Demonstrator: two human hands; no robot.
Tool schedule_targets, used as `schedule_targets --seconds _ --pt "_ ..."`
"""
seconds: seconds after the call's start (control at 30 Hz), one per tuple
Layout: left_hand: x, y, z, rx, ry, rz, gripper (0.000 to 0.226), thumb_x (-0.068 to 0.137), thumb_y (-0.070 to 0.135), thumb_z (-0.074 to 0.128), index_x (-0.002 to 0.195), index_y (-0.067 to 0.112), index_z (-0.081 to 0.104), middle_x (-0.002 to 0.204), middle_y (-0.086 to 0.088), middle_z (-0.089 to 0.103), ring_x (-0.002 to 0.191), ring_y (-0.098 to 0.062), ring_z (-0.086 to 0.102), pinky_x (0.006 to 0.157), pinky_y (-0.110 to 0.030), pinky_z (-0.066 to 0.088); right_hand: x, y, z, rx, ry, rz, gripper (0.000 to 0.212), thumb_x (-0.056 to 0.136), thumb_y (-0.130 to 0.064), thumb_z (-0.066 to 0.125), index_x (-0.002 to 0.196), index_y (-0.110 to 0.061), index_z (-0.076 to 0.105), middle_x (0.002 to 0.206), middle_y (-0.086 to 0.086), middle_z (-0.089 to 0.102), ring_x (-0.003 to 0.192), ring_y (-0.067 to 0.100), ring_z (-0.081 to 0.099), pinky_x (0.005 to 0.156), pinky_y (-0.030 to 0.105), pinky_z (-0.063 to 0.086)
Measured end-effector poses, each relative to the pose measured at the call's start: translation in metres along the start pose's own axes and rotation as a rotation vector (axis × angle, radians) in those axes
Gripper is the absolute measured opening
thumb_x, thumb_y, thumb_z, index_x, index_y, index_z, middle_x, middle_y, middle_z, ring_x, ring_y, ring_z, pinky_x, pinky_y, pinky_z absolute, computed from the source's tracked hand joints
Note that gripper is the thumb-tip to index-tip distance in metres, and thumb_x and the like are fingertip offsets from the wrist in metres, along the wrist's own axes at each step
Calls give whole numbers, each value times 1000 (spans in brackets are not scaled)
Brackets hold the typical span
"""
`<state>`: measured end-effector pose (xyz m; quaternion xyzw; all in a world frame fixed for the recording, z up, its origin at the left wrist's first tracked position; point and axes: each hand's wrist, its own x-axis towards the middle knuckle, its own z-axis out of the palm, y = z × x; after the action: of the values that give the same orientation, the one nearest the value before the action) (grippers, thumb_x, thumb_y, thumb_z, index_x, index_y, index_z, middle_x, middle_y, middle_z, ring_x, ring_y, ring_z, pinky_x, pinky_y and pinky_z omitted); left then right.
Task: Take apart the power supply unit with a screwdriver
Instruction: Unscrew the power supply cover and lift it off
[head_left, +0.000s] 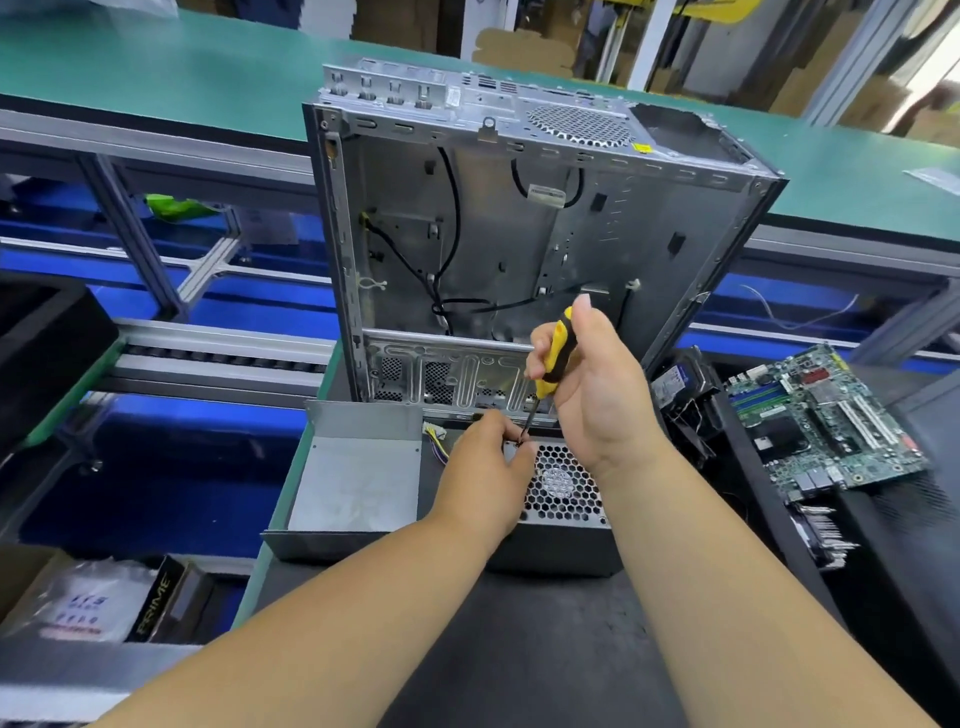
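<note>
A yellow and black screwdriver (555, 353) is being gripped by the right hand (592, 384), with its tip pointing down at a corner of the power supply box (563, 499). The box is sitting on a dark mat (519, 649), just in front of an open computer case (498, 234). The same corner is being touched by the left hand (485, 467); it may be pinching a screw, but that is too small to tell. A metal cover (353, 483) is lying beside the box. A circuit board (826, 415) is resting to the right.
</note>
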<state>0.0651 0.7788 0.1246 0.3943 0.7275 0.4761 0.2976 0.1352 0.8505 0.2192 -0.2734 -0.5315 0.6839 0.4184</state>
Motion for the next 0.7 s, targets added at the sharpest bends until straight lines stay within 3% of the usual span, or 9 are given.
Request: schedule_targets --seconds 0.17,0.27,0.43,0.57,0.7 --pt "-1 -1 -4 0 -29 42 14 96 31 58 87 28 48 97 3 54 76 -26 60 59 -45 58 -2 -6 12 -14 119 37 31 97 -42 52 90 -12 56 73 -3 60 64 14 56 70 29 50" --pt "-2 -1 -4 18 -21 75 15 95 29 58 85 28 48 95 5 55 80 -25 60 58 -41 56 -2 -8 18 49 158 71 46 106 -42 37 87 -7 60 66 0 57 62 13 50 65 27 46" --pt "-4 0 -3 -17 -23 62 15 95 28 57 83 26 48 92 3 54 81 -31 61 61 -51 58 -8 -7 18 13 73 48 64 105 -52 18 81 -8 58 61 1 42 57 13 37 62 24 36" --pt "-5 1 -2 22 3 61 13 95 30 58 86 26 50 93 3 54 64 -16 56 46 -38 57 -9 -4 10 -40 -2 25 39 107 -43 31 91 -10 44 67 -1 45 62 15 38 65 26 37" --pt "-4 1 0 22 13 5 10 94 32 60 89 27 53 86 3 53 60 -16 52 51 -46 58 -8 -5 -2 -43 -41 22 37 95 -46 46 98 -9 47 75 2 54 67 17 51 68 26 44"
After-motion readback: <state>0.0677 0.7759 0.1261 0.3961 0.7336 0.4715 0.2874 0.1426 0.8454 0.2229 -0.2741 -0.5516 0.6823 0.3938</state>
